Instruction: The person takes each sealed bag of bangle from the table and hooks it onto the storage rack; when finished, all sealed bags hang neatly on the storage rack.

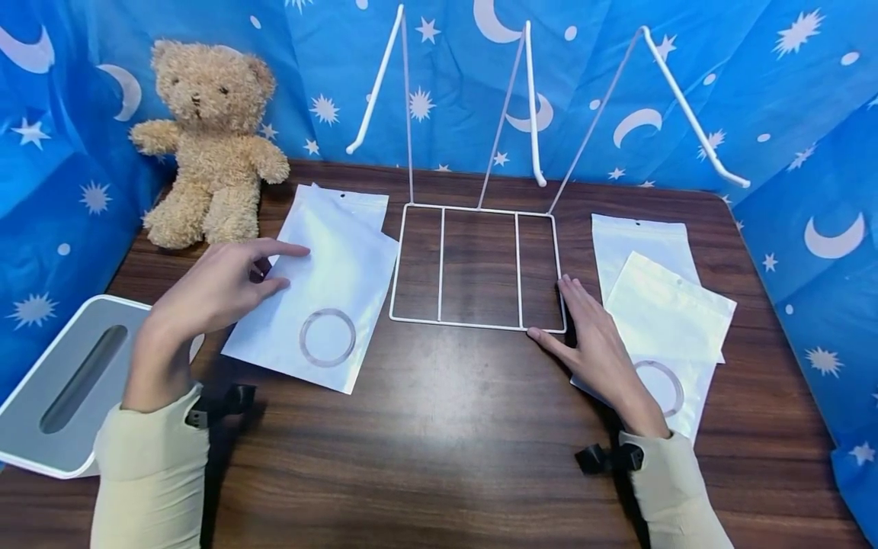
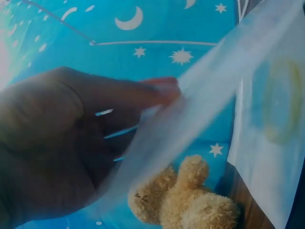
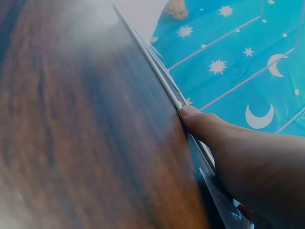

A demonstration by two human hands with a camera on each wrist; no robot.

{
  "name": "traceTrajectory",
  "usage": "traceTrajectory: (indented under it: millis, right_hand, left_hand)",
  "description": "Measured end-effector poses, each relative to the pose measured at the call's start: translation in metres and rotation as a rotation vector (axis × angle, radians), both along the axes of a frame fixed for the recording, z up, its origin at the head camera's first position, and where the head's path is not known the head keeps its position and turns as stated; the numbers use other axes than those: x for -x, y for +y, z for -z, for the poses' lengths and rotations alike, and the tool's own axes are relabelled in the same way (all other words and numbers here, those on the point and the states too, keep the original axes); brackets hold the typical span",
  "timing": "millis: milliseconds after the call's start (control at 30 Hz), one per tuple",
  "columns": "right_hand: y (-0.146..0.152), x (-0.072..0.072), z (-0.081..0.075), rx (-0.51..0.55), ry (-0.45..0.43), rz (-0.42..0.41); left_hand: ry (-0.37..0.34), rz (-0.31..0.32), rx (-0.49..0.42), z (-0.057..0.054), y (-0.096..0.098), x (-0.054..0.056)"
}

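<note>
Left hand point(image 1: 219, 282) is placed at the upper left pouch point(image 1: 336, 282), thumb and index finger parted. Right hand point(image 1: 600, 347) is spread wide, rested against the near right corner of the white wire rack point(image 1: 518, 271). Rack is set on the table point(image 1: 425, 457), flanked at right by further pouches point(image 1: 675, 305).

From the head view's centre, a fluffy tan teddy bear point(image 1: 209, 145) sits upright at 10 o'clock. A white box with a grey top and long rounded slot point(image 1: 58, 374) stands between 8 and 9. A shiny blue sheet printed with white moons, stars and dots point(image 1: 309, 61) sweeps from 9 through 12 to 4, around a dark brown wood-grain tabletop point(image 1: 446, 465).
</note>
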State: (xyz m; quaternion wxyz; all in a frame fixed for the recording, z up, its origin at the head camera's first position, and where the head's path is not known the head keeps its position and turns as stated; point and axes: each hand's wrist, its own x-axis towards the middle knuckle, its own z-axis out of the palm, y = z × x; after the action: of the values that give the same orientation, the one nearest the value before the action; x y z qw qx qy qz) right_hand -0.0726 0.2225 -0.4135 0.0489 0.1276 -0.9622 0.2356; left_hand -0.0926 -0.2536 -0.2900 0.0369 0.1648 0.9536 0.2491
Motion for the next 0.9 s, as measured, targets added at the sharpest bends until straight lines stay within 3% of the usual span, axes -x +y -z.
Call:
traceTrajectory:
  millis: [167, 233, 333, 433, 567, 733, 833, 900]
  right_hand:
    - [0.000, -0.001, -0.001, -0.011, -0.013, 0.006]
    - [0.001, -0.002, 0.000, -0.010, -0.018, 0.010]
    - [0.002, -0.003, 0.002, -0.001, -0.025, 0.019]
    - [0.001, -0.004, 0.002, 0.007, -0.019, 0.022]
    - [0.000, -0.003, 0.000, 0.017, 0.003, 0.009]
    - [0.000, -0.002, 0.000, 0.019, 0.014, 0.003]
    - [0.000, -0.003, 0.000, 0.011, 0.004, 0.011]
    - [-0.001, -0.002, 0.000, 0.005, 0.000, 0.017]
  left_hand:
    - [0.224, -0.031, -0.103, 0.006, 0.011, 0.004]
    - [0.323, -0.018, -0.113, 0.009, 0.018, 0.007]
    - [0.402, 0.019, -0.108, 0.007, 0.026, 0.008]
    - [0.441, 0.049, -0.116, -0.002, 0.030, 0.001]
    - [0.540, 0.114, -0.160, -0.023, 0.029, -0.018]
    - [0.654, 0.228, -0.218, -0.044, 0.031, -0.037]
    - [0.676, 0.304, -0.340, -0.052, 0.034, -0.042]
    - [0.670, 0.340, -0.471, -0.055, 0.037, -0.042]
